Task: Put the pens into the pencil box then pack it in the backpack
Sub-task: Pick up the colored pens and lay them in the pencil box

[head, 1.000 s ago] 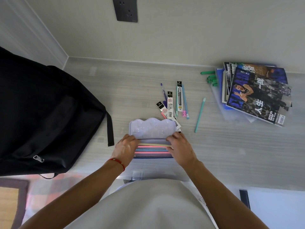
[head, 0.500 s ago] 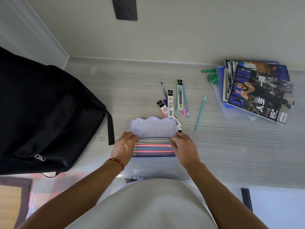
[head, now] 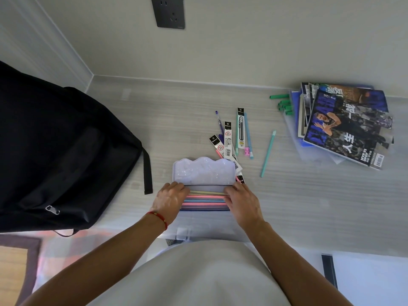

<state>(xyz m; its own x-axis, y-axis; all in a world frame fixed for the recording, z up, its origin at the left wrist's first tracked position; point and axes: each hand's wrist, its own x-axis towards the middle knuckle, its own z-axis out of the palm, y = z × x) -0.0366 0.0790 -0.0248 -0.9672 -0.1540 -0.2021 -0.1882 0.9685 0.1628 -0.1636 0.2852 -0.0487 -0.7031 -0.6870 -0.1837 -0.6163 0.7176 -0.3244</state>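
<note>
A pale lilac pencil box point(head: 204, 171) lies open on the desk in front of me, its lid folded back away from me. Several coloured pens point(head: 205, 200) lie side by side in its tray. My left hand point(head: 169, 200) rests on the tray's left end and my right hand point(head: 241, 200) on its right end, fingers on the pens. Behind the box lie loose pens and packaged refills point(head: 229, 138), and a teal pen point(head: 267, 153) lies alone to the right. A black backpack point(head: 61, 155) sits on the left.
A stack of magazines point(head: 344, 122) lies at the right back, with several green markers point(head: 283, 104) beside it. The wall with a dark socket point(head: 170, 12) runs along the desk's far edge. The desk's front edge is just below the box.
Both hands have slid slightly along the pens in the tray; the lid stays open. The view shifted a little.
</note>
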